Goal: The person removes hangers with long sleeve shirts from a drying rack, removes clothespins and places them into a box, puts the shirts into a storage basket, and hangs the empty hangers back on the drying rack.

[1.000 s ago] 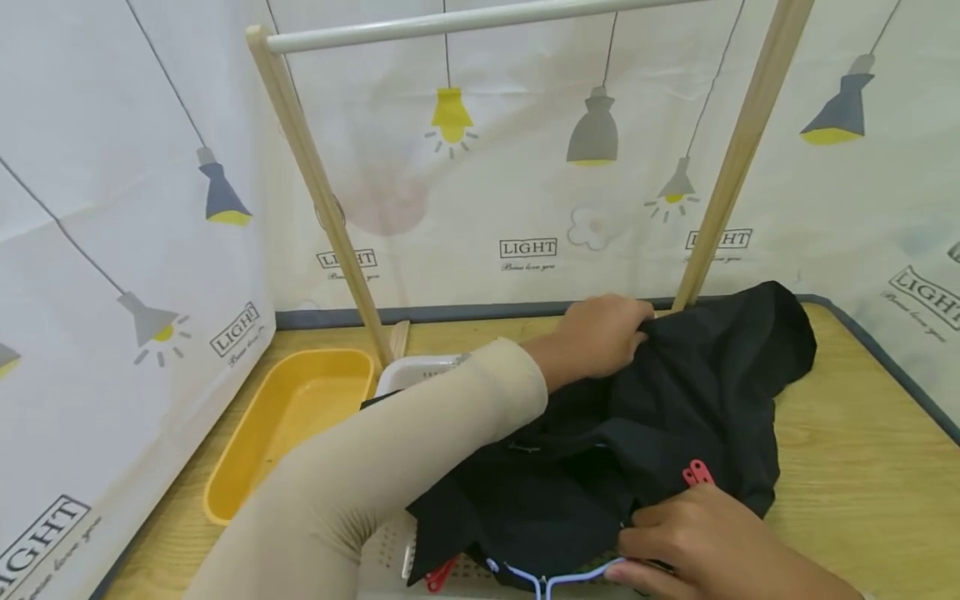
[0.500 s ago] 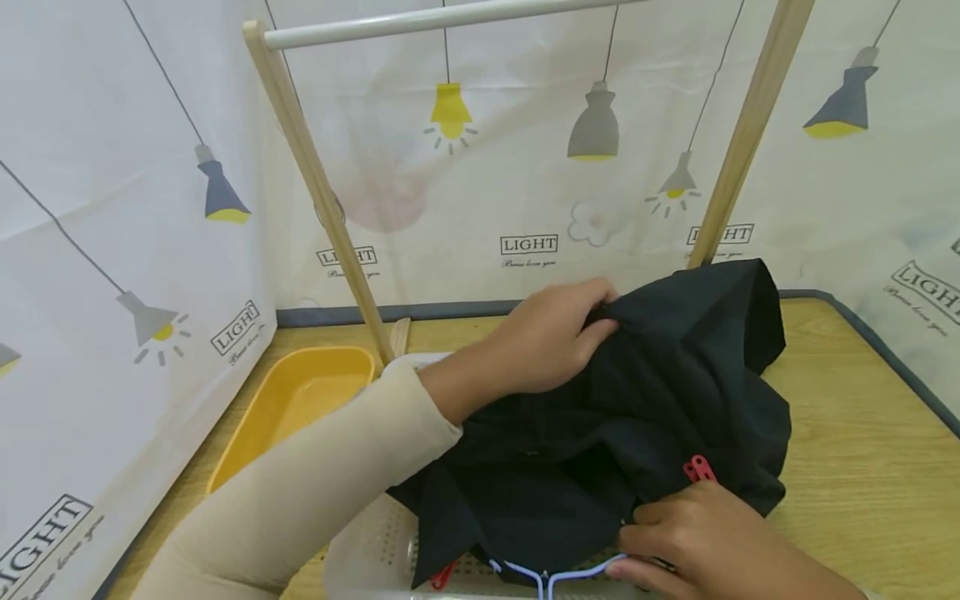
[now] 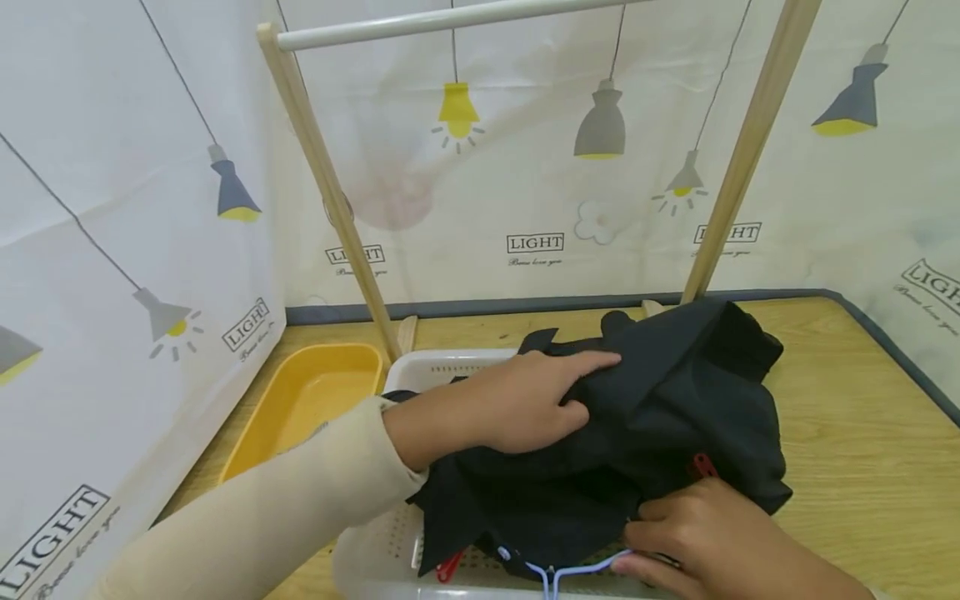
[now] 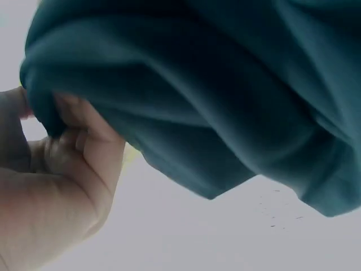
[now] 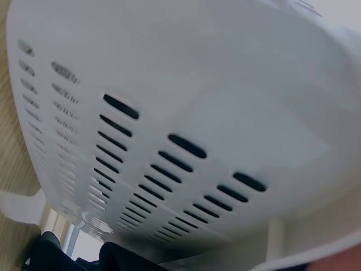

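A bunched black garment (image 3: 675, 375) lies over the white perforated basket (image 3: 367, 550) in the head view, spilling onto the table at the right. Across its top, my left hand (image 3: 517, 404) touches the cloth with the index finger straight and the thumb spread apart. In the left wrist view the fabric (image 4: 186, 101) drapes over that hand's fingers, hiding their tips. My right hand (image 3: 693, 542) pinches one arm of a blue clothes hanger (image 3: 592, 568) at the garment's near edge. Red pieces (image 3: 450, 567) show at the cloth's lower left and beside the right hand.
A yellow tray (image 3: 307, 379) sits left of the basket. Behind them stands a rack with wooden posts (image 3: 330, 192) and a white crossbar (image 3: 420, 27). The right wrist view is mostly the basket's slotted wall (image 5: 186, 90). A patterned curtain (image 3: 480, 200) borders the wooden table (image 3: 877, 417).
My left hand gripped and raised the garment's far part, drew it left, and now has lowered it with the index finger extended. The right hand keeps its place on the hanger.
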{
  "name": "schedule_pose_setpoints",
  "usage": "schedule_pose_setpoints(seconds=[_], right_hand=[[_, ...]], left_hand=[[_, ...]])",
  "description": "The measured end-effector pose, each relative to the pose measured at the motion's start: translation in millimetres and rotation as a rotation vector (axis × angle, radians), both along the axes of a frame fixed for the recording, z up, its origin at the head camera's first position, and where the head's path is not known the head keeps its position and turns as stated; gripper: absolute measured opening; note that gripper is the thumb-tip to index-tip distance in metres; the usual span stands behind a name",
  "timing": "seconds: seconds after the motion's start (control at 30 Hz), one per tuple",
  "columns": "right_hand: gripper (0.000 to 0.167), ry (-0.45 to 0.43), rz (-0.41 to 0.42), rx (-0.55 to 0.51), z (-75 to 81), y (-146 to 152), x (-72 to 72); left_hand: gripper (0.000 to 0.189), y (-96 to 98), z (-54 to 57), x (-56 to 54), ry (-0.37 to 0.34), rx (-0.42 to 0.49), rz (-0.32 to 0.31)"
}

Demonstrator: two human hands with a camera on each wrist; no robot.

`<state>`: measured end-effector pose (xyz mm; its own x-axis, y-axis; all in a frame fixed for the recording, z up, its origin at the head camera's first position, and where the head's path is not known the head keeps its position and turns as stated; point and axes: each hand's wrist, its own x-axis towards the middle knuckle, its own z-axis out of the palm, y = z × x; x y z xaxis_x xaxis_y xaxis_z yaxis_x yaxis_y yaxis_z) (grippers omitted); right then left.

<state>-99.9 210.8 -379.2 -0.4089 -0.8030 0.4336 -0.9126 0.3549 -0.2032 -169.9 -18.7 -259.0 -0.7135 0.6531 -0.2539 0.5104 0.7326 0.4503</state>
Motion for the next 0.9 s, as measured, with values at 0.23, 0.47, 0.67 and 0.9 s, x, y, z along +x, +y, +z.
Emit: schedule_pose_setpoints(seconds=[0.23, 0.47, 0.67, 0.9], right_hand=[[0.014, 0.036, -0.001, -0.004, 1.4, 0.2, -0.7], [0.018, 0.076, 0.044, -0.061, 4.6, -1.1, -1.0], [0.016, 0.123, 0.069, -0.115, 10.6, -1.1, 1.6], [0.016, 0.116, 0.068, -0.112, 11.6, 0.9, 3.6]], left_hand=[[0.042, 8.2, -26.7, -30.0, -0.025, -0.242, -0.084], [0.043, 20.2, -52.3, -50.9, -0.128, -0.399, -0.101], [0.041, 32.1, -70.9, -56.4, -0.163, -0.476, -0.15], [0.035, 38.1, -81.3, -58.0, -0.142, -0.52, -0.198]])
